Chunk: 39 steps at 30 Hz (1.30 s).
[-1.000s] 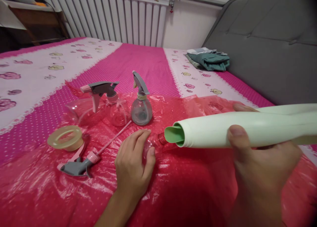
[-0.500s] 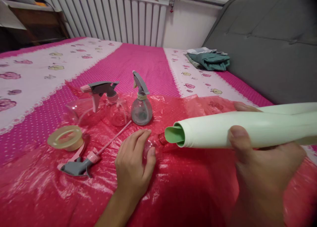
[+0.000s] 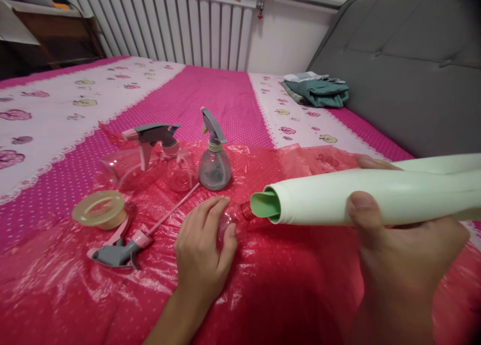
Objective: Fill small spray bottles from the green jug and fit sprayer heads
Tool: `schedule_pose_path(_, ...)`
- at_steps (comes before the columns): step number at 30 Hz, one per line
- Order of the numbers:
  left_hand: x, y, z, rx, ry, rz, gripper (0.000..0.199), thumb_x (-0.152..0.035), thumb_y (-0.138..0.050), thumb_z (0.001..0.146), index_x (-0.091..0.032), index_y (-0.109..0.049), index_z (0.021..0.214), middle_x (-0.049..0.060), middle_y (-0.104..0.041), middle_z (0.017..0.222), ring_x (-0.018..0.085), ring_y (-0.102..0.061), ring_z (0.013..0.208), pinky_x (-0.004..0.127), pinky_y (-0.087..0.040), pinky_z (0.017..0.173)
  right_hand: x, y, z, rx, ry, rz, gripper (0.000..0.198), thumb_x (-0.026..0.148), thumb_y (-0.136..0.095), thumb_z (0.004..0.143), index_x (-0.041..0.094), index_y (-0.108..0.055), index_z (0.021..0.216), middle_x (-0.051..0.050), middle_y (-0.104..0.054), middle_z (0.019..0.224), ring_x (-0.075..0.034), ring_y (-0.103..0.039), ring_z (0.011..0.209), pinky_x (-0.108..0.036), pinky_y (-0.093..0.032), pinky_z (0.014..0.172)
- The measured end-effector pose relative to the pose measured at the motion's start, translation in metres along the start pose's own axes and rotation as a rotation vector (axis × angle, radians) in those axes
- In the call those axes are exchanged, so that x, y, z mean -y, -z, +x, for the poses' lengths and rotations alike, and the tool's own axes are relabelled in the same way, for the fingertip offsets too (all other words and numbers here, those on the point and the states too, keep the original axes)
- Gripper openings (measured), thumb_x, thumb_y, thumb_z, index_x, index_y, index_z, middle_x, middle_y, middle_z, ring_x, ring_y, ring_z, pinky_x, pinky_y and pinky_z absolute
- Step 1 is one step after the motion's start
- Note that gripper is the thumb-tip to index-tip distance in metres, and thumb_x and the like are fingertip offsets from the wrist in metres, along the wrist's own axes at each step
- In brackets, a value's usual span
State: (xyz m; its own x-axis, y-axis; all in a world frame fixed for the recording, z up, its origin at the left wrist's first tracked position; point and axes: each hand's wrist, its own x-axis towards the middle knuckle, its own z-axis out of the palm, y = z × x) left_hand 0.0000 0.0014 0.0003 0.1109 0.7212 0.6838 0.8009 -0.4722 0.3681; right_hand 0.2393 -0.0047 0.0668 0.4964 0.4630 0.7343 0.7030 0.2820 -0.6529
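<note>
My left hand (image 3: 203, 239) is wrapped round a small clear bottle (image 3: 229, 217) that lies on its side with its neck to the right. In my right hand (image 3: 402, 254) is a large pale green bottle (image 3: 319, 197), held nearly level. Its green pouring spout (image 3: 264, 204) is right at the small bottle's mouth; no liquid shows there. Left of my left hand lie a grey and pink spray head (image 3: 120, 252) with a pink tube and a yellowish ring-shaped lid (image 3: 99, 209). Behind stand a pink-triggered spray bottle (image 3: 180, 172) and a round grey spray bottle (image 3: 215, 169).
A crumpled red plastic sheet (image 3: 259, 295) covers the near part of the bed with its pink and white bedspread (image 3: 218, 99). Folded clothes (image 3: 317, 90) lie at the back right beside a grey padded headboard (image 3: 406, 69). A white radiator (image 3: 176, 29) stands behind.
Almost everything is as before. My right hand has shifted very slightly on the pale green bottle, whose spout stays at the small bottle's mouth.
</note>
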Motion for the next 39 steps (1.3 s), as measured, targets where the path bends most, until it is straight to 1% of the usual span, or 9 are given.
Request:
schedule_pose_path(8,0.0001,-0.0004,-0.0002,0.012,0.003,-0.004,0.033,-0.032,-0.046,0.110,-0.017,-0.066,0.131,0.012,-0.076,0.124,0.028,-0.072,0.111,0.041,-0.057,0.094,0.0014,0.0012,0.0003,-0.007,0.006,0.001,0.059,0.058,-0.087,0.077,0.017,-0.083,0.119,-0.013,-0.083,0.117,-0.039,-0.077,0.114,-0.065,-0.058,0.107)
schedule_pose_path(15,0.0051,-0.0001,-0.0035,0.034,-0.001,-0.015,0.033,-0.031,-0.048,0.110,-0.019,-0.064,0.137,0.010,-0.074,0.129,0.027,-0.071,0.115,0.038,-0.055,0.097,0.0045,0.0005,0.0005,0.008,0.025,-0.002,0.055,0.056,-0.085,0.079,0.018,-0.083,0.119,-0.012,-0.083,0.118,-0.038,-0.078,0.114,-0.063,-0.060,0.107)
schedule_pose_path(20,0.0033,0.0003,-0.0025,0.024,-0.002,-0.011,0.033,-0.030,-0.048,0.109,-0.018,-0.065,0.135,0.011,-0.075,0.128,0.027,-0.071,0.114,0.038,-0.054,0.097,0.0056,0.0013,0.0008,0.000,0.044,-0.012,0.054,0.056,-0.086,0.079,0.019,-0.084,0.120,-0.011,-0.083,0.118,-0.040,-0.076,0.119,-0.065,-0.055,0.113)
schedule_pose_path(27,-0.0009,0.0011,0.0000,0.011,0.007,-0.008,0.033,-0.031,-0.046,0.110,-0.017,-0.066,0.132,0.011,-0.076,0.124,0.027,-0.072,0.111,0.039,-0.056,0.093,0.0059,0.0006,0.0017,-0.008,0.053,0.018,0.053,0.051,-0.089,0.077,0.019,-0.084,0.119,-0.011,-0.084,0.117,-0.039,-0.077,0.115,-0.063,-0.058,0.108)
schedule_pose_path(34,0.0002,0.0016,-0.0014,0.023,0.013,-0.002,0.032,-0.032,-0.047,0.110,-0.020,-0.064,0.134,0.010,-0.076,0.126,0.027,-0.073,0.112,0.040,-0.058,0.094,0.0070,0.0019,0.0019,-0.003,0.079,0.008,0.049,0.048,-0.088,0.078,0.021,-0.083,0.119,-0.008,-0.083,0.119,-0.039,-0.076,0.117,-0.064,-0.056,0.111)
schedule_pose_path(39,0.0008,0.0009,-0.0008,0.019,0.011,0.000,0.032,-0.032,-0.046,0.110,-0.020,-0.064,0.134,0.011,-0.076,0.125,0.028,-0.073,0.112,0.041,-0.058,0.095,0.0090,0.0022,0.0018,0.008,0.055,0.023,0.051,0.047,-0.088,0.078,0.019,-0.082,0.121,-0.010,-0.083,0.121,-0.038,-0.076,0.117,-0.063,-0.057,0.110)
